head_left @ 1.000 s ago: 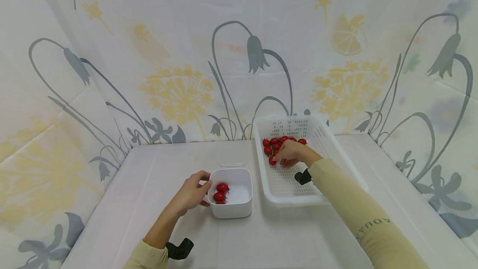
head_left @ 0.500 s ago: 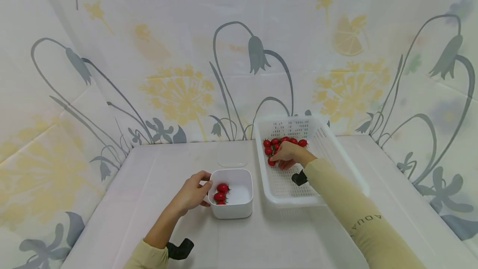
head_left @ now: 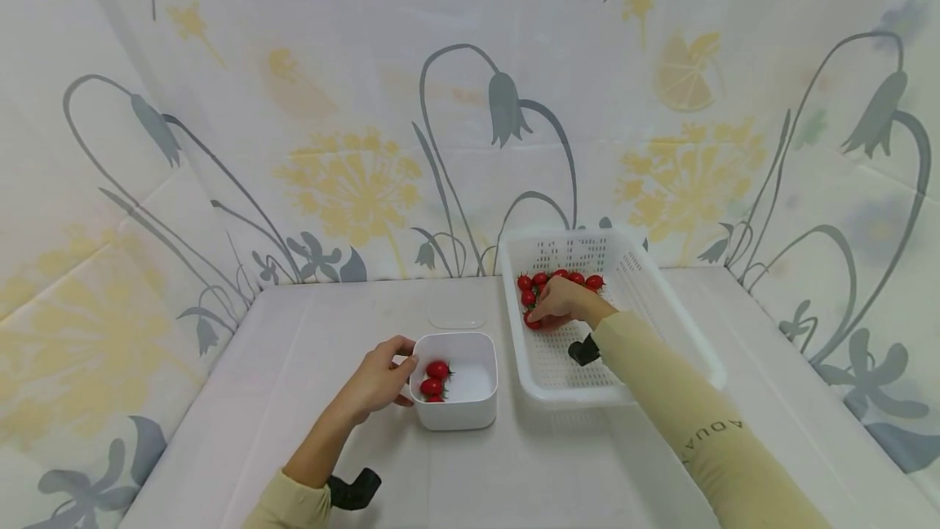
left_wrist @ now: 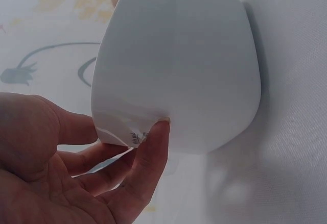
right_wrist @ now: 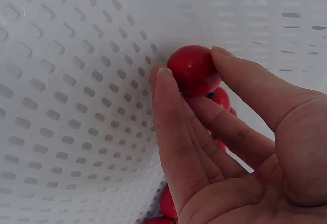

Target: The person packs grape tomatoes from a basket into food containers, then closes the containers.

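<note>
A pale cloth printed with grey bellflowers and yellow blooms hangs round the scene from nine through twelve to three o'clock, twelve being straight away from the person. Below it spreads the white table. On the table sits a white basket with slotted walls and floor, toward two o'clock of a smaller box. A tan right sleeve reaches toward the basket from five o'clock, and a tan left sleeve comes in from seven. The white box stands upright, open at the top, near the basket but apart from it. A clear flat piece lies just beyond the box at twelve o'clock. The left hand is clamped on the box's nine o'clock side, one fingertip pressed to the outer wall. The right hand is inside the basket, toward nine o'clock, its thumb and fingers clamped on a red tomato; whether that tomato touches the basket I cannot tell. More tomatoes cluster in the basket around ten to eleven o'clock, and three smooth red ones lie in the box on its nine o'clock side, the nearest partly hidden by the rim.
</note>
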A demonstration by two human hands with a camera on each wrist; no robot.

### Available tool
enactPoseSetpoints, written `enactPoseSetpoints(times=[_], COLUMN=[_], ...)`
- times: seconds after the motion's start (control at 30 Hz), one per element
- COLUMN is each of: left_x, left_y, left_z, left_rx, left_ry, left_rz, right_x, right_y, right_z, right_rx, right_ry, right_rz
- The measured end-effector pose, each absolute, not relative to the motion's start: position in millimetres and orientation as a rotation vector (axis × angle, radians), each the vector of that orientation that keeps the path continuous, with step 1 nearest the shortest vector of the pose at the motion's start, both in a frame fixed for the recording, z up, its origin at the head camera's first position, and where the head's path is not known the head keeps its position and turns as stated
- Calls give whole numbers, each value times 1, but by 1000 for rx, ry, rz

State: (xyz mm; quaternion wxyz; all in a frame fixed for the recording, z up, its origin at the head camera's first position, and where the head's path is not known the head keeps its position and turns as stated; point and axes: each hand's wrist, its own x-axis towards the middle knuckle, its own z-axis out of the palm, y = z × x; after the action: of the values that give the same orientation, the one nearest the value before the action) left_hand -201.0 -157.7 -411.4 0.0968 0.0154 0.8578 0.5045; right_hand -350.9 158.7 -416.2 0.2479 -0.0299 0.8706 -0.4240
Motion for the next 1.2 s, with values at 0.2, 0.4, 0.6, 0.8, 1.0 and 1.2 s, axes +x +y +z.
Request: enactPoseSetpoints(times=[0.2,0.4,0.6,0.8,1.0,1.2], left_x=[-202,-202,-203,-202,-202,-202], left_y=[-158,-158,-159,-158,-158,-158], left_z=[-412,-414,-412,-412,-412,-413], left_rx=[49,49,60,59,62,64], left_ry=[2543,2535,2545,2541,2532,2536], left_rz=[1492,1495,1482,1481,1485,1499], right_x=[-350,-347,-341,-334,-325,-319], right_y=[160,163,165,167,170,172], right_z=[-411,-400,-393,-389,-379,-368], right_rx=[-82,-141,-196,-259,-298,-366], right_ry=[2366,2288,2252,2231,2230,2207], right_rz=[-1160,-1218,-1274,-1294,-1256,-1283])
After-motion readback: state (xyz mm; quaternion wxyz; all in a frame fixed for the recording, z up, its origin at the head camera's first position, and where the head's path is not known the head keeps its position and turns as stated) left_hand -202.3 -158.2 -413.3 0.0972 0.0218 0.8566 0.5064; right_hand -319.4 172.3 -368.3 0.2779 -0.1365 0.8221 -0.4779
